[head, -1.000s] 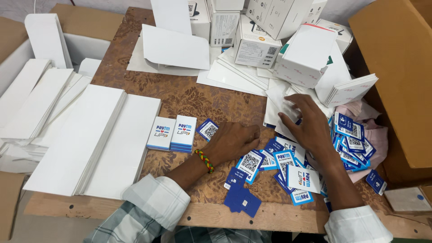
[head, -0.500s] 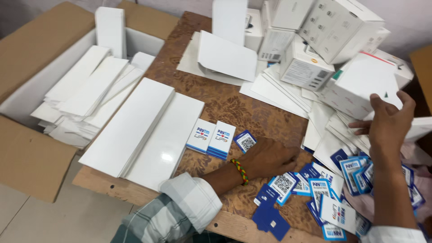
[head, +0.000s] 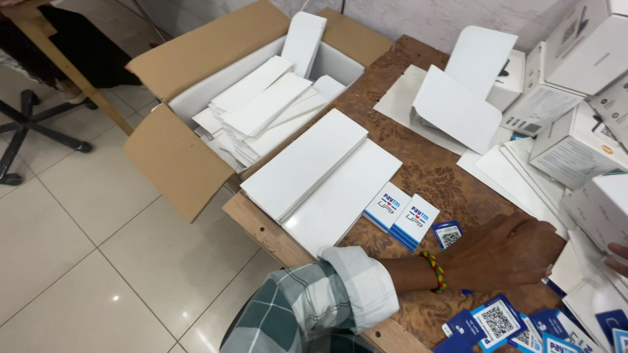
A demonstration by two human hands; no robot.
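A pale tiled floor runs beneath a patterned brown bench crowded with packing stock. The person's left hand lies palm down on the bench, fingers close together and flat, gripping nothing; a braided wristband circles the wrist above a checked sleeve. Just short of the knuckles, toward the wrist, sits one small blue code card, and beside that two neat stacks of blue-and-white cards, side by side and touching. Beyond those, away from the fingers, lie two long stacks of white sheets, edge to edge. Under the forearm and nearer the person, loose blue code cards spread across the bench; at least five show, the rest cut off by the frame. Past the fingertips are flat white sheets and white cartons, at least four in view. Only the fingertips of the right hand enter at the frame's edge, near a white carton; whether they grip anything cannot be told. One open cardboard box, filled with folded white sleeves, stands against the bench's far corner.
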